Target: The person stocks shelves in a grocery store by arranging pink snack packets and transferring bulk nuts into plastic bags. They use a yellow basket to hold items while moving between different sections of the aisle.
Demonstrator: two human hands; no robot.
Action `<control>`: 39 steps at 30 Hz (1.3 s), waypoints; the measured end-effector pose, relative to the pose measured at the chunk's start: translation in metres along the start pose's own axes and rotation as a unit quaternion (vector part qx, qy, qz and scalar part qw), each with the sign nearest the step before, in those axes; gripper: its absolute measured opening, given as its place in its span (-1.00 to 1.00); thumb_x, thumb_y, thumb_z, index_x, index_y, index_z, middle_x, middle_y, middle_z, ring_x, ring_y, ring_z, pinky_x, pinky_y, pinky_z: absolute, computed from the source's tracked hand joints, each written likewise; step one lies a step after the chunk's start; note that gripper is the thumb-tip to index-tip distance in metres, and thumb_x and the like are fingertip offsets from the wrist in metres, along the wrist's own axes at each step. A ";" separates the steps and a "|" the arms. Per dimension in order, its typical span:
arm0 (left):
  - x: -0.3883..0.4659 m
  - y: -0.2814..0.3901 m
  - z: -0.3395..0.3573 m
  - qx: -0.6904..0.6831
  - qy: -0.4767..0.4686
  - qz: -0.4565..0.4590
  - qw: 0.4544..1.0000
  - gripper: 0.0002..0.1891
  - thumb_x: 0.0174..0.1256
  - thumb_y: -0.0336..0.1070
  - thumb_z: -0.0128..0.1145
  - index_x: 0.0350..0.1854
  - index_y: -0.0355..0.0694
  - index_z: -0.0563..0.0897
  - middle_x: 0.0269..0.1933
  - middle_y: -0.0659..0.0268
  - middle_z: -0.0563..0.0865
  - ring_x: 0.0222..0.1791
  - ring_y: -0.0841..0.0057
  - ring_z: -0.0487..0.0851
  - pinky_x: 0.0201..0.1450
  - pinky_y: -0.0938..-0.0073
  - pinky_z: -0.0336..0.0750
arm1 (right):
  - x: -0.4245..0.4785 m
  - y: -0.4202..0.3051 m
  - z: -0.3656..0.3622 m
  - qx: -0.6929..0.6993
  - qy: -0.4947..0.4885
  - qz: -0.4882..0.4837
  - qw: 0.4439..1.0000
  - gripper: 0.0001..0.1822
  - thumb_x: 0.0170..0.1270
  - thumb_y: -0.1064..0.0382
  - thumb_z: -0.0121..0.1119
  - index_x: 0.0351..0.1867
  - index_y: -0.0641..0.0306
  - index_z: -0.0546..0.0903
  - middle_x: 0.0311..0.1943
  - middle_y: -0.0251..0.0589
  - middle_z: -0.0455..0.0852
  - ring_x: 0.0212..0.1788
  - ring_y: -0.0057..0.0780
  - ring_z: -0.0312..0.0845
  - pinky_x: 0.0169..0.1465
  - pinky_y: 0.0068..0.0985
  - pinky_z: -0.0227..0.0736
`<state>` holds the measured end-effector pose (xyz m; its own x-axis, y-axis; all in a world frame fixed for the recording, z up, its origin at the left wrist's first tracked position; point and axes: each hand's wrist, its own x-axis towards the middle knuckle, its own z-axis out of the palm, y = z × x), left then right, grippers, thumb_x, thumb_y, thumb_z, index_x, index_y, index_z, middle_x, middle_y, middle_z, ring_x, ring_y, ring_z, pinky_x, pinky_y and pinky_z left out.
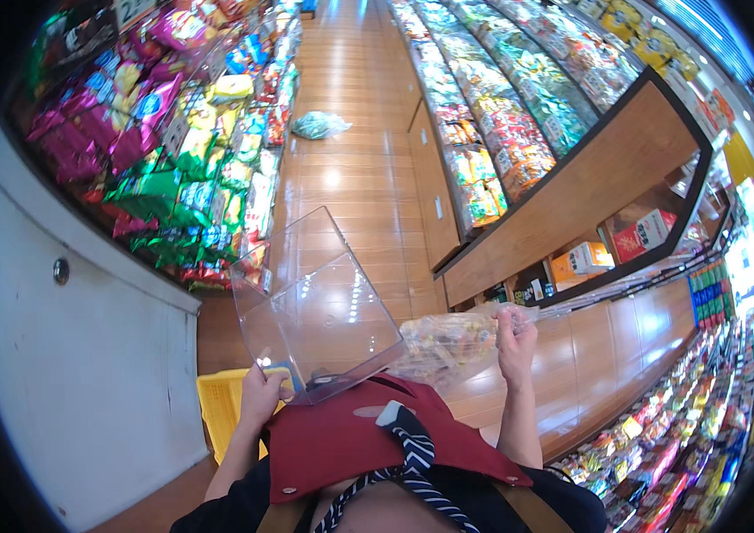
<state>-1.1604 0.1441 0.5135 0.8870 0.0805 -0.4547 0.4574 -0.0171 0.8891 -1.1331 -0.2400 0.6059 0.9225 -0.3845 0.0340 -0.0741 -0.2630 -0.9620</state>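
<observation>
My left hand (262, 394) grips a clear plastic bin (324, 300) by its near left corner. The bin is tilted in front of my red apron (324, 436), and the floor shows through its walls. With my right hand (515, 343) I hold the gathered top of a clear plastic bag (450, 343). Small wrapped items seem to fill the bag, though their kind is unclear. The bag hangs just right of the bin, its left side close to the bin's corner; whether they touch I cannot tell.
A yellow plastic crate (220, 406) stands left of my body, beside a white cabinet (90, 346). Packaged snacks (150, 193) fill the left shelf. Another bag (320, 125) lies on the wooden floor (357, 173). Sloped bins of wrapped goods (510, 120) line the right, ending in a wooden panel (570, 186).
</observation>
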 end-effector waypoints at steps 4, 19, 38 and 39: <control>0.032 0.029 0.014 -0.046 -0.021 -0.020 0.999 -0.37 0.08 -0.48 -0.01 0.27 -0.42 0.14 -0.47 0.16 0.61 -0.64 0.49 0.60 -0.58 0.62 0.48 | 0.017 -0.004 0.010 -0.001 0.001 0.013 1.000 -0.80 0.30 0.27 0.02 -0.39 0.36 0.56 -0.50 -0.41 0.55 -0.40 -0.73 0.36 -0.32 -0.69 0.27; 0.263 0.153 0.074 0.074 0.090 -0.003 0.993 -0.45 0.01 -0.44 -0.01 0.17 -0.37 0.36 -0.43 0.19 0.66 -0.56 0.63 0.55 -0.49 0.60 0.43 | 0.318 0.016 0.114 -0.043 -0.078 0.013 0.996 -0.76 0.24 0.23 0.08 -0.37 0.40 0.61 -0.50 -0.32 0.65 -0.40 -0.68 0.47 -0.31 -0.63 0.36; 0.751 0.345 0.115 0.292 -0.049 0.008 0.955 -0.59 0.07 -0.12 0.01 -0.21 -0.43 0.54 -0.32 -0.22 0.60 -0.23 -0.06 0.58 -0.12 0.15 0.46 | 0.608 -0.026 0.231 -0.048 0.153 0.142 0.977 -0.81 0.23 0.26 0.11 -0.43 0.37 0.60 -0.63 -0.52 0.46 -0.56 -0.82 0.25 -0.47 -0.76 0.12; 0.771 0.358 0.119 0.306 -0.046 -0.001 0.951 -0.58 0.06 -0.12 0.01 -0.21 -0.43 0.54 -0.32 -0.20 0.61 -0.22 -0.05 0.58 -0.11 0.16 0.46 | 0.623 -0.039 0.237 -0.006 0.165 0.182 0.969 -0.83 0.24 0.28 0.09 -0.42 0.35 0.59 -0.64 -0.58 0.40 -0.57 -0.84 0.17 -0.51 -0.76 0.02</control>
<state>-0.3054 0.0816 0.4753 0.8747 -0.0059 -0.4846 0.3859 -0.5964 0.7039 -0.4658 -0.2595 0.6004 0.6627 -0.7158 -0.2201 -0.3783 -0.0664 -0.9233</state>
